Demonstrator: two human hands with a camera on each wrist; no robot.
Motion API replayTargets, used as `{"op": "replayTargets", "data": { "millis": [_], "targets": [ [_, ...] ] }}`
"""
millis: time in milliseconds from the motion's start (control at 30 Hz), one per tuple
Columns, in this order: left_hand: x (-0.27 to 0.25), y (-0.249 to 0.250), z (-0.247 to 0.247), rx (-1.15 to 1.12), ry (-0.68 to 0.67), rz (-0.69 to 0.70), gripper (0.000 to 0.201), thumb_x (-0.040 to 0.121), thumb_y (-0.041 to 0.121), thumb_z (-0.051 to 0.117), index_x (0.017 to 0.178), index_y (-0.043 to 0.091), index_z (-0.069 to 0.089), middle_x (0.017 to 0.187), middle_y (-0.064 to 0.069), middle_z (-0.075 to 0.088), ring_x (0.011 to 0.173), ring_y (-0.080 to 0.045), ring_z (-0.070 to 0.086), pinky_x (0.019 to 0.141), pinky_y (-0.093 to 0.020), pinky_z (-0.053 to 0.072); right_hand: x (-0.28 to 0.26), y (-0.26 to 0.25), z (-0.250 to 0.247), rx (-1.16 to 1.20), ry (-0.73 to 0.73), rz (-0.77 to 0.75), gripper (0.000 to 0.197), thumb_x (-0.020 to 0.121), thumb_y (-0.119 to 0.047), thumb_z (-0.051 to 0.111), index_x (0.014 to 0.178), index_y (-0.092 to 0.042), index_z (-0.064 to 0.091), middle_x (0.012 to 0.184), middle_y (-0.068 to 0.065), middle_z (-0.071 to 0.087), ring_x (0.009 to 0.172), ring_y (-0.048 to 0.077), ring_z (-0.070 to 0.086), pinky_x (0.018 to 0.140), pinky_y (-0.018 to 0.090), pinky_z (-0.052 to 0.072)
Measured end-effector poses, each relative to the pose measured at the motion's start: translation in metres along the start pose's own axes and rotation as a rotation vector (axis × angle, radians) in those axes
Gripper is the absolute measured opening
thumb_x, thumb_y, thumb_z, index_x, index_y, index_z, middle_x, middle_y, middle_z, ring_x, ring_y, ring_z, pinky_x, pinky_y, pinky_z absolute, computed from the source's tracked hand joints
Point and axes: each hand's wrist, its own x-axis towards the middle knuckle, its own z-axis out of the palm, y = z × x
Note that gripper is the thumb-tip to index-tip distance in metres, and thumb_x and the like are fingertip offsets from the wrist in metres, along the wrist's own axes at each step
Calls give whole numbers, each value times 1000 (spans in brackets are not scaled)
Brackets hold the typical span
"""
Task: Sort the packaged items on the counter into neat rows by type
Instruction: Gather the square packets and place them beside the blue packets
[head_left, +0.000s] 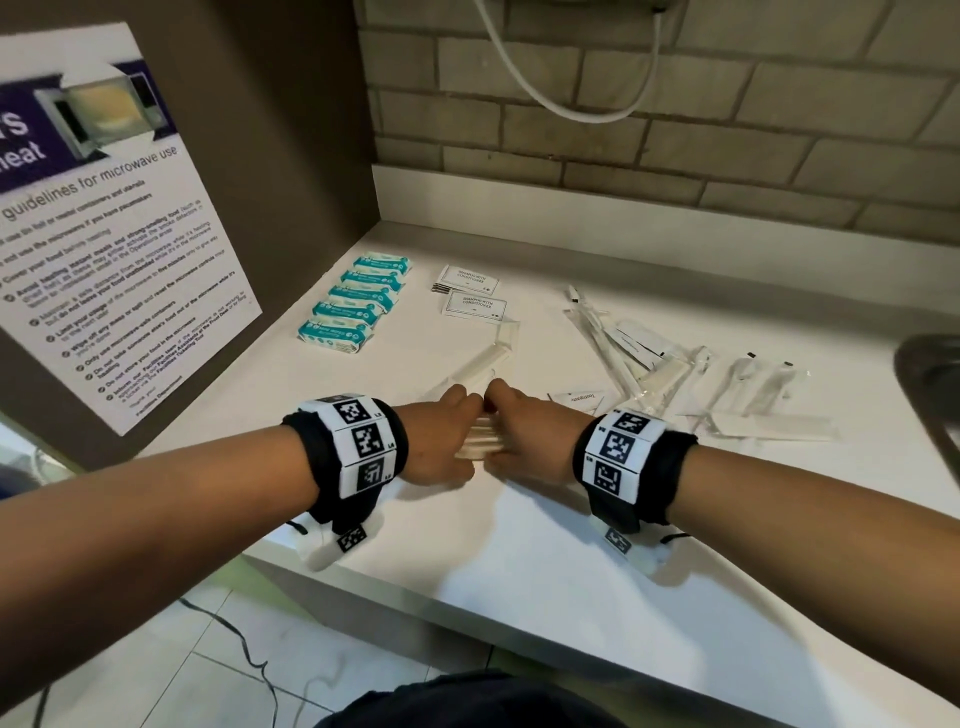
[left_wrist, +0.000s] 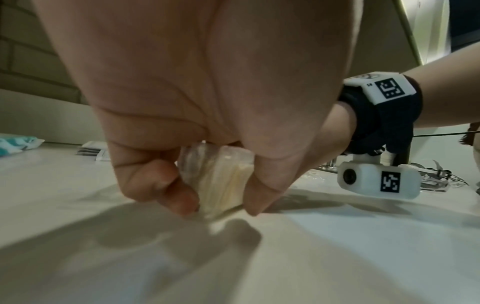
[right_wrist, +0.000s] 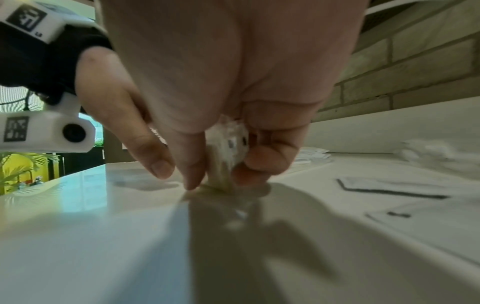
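Observation:
A bundle of clear-wrapped pale packets (head_left: 480, 441) stands on edge on the white counter (head_left: 519, 545), near its front. My left hand (head_left: 447, 426) grips the bundle from the left, and my right hand (head_left: 519, 426) grips it from the right. The two hands nearly touch above it. In the left wrist view the curled fingers (left_wrist: 166, 185) and thumb pinch the bundle (left_wrist: 221, 185), whose lower edge rests on the counter. The right wrist view shows the same bundle (right_wrist: 228, 144) between finger and thumb. One more long clear packet (head_left: 488, 358) lies just beyond the hands.
A row of teal wipe packs (head_left: 353, 306) lies at the back left, with two white shampoo sachets (head_left: 472, 293) beside it. Several loose clear packets (head_left: 675, 374) and a toothpaste sachet (head_left: 576, 399) lie to the right. A sink edge (head_left: 930, 384) is at far right.

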Motion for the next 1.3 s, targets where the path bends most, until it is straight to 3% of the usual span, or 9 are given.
{"op": "replayTargets", "data": {
  "millis": [133, 267, 467, 633, 800, 933, 1067, 1200, 1300],
  "targets": [
    [3, 3, 6, -41, -2, -25, 38, 90, 21, 54, 120, 8, 35, 114, -7, 34, 73, -23, 48, 68, -35, 39, 4, -1, 3, -26, -52, 41, 50, 86, -34, 66, 120, -7, 41, 111, 10, 47, 92, 31, 58, 78, 37, 46],
    [3, 2, -1, -60, 7, -35, 32, 92, 19, 49, 118, 5, 36, 111, -7, 32, 73, -24, 46, 68, -34, 36, 11, 1, -10, -44, -54, 42, 49, 85, -41, 66, 117, -9, 48, 99, 3, 39, 83, 25, 50, 81, 36, 45],
    [4, 1, 4, -93, 1, -28, 35, 94, 13, 48, 127, 6, 38, 122, -12, 43, 98, -29, 54, 78, -32, 40, 11, 0, -2, -88, -103, 62, 42, 87, -41, 62, 116, -12, 50, 108, 7, 52, 89, 24, 54, 82, 37, 47],
    [3, 2, 4, -113, -18, -41, 37, 92, 17, 50, 123, 7, 35, 116, -9, 36, 83, -25, 49, 75, -34, 39, 8, 0, 0, -51, -107, 87, 45, 81, -38, 65, 113, -14, 46, 108, 5, 48, 89, 27, 59, 81, 40, 50],
    [1, -3, 3, -173, -15, -4, 40, 95, 23, 47, 128, 7, 32, 124, -9, 34, 98, -30, 56, 90, -44, 46, 7, 4, -2, 1, -101, 68, 43, 82, -35, 66, 108, -12, 41, 102, 5, 47, 85, 28, 57, 77, 39, 49],
    [2, -9, -2, -244, 36, 37, 36, 99, 22, 45, 130, 8, 32, 124, -6, 35, 100, -25, 54, 88, -35, 45, 8, 9, -14, 79, -87, 47, 31, 84, -25, 65, 104, -13, 44, 93, 4, 54, 82, 24, 55, 71, 32, 44],
    [2, -19, -24, -372, 155, 41, 35, 99, 21, 48, 129, 10, 34, 122, -5, 42, 103, -19, 52, 84, -29, 43, 13, 15, -37, 207, -37, 63, 35, 87, -24, 65, 115, -8, 51, 105, 9, 63, 88, 25, 60, 78, 34, 50],
    [0, -31, -54, -489, 225, 41, 32, 95, 26, 56, 123, 21, 43, 104, 7, 47, 87, -12, 55, 71, -26, 48, 23, 10, -65, 343, 0, 62, 29, 84, -19, 70, 105, -12, 53, 87, 5, 63, 63, 18, 56, 58, 30, 48],
    [1, -46, -74, -608, 267, 47, 30, 88, 30, 66, 114, 25, 51, 107, 3, 53, 90, -15, 57, 85, -39, 50, 33, 5, -84, 376, 23, 45, 24, 83, -18, 71, 99, -14, 55, 68, 0, 58, 54, 14, 52, 48, 17, 40]
  ]
}}
